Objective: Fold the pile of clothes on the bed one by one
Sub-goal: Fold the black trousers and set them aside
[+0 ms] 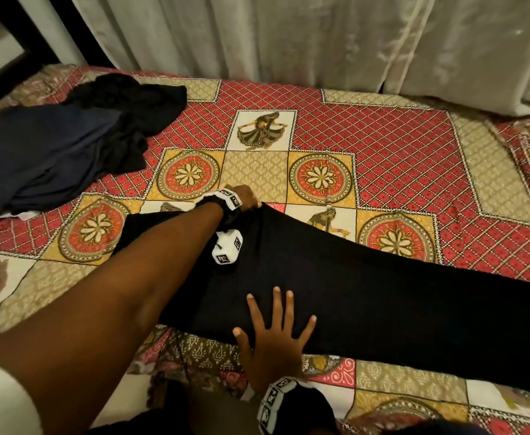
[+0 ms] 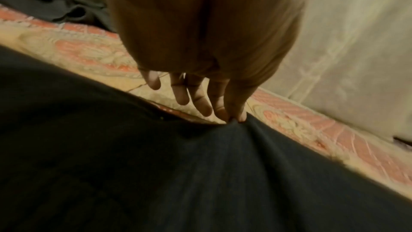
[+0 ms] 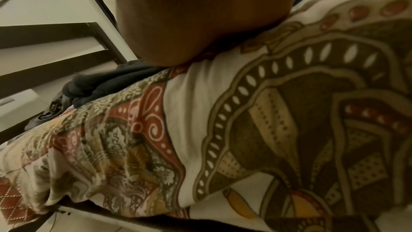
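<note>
Your left hand (image 1: 247, 198) pinches the far edge of the black garment (image 1: 351, 296), perhaps trousers, stretched across the patterned bedspread (image 1: 398, 146). Your right hand (image 1: 273, 343) presses flat on it, fingers spread. Dark clothes pile (image 1: 69, 142) lies far left.

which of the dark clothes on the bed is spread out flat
The black garment under both hands, stretched across the bed's near side. The pile at far left, navy piece plus black one, lies crumpled and untouched.

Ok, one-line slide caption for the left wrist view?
Left hand pinches the black garment's edge on the patterned bedspread.
</note>
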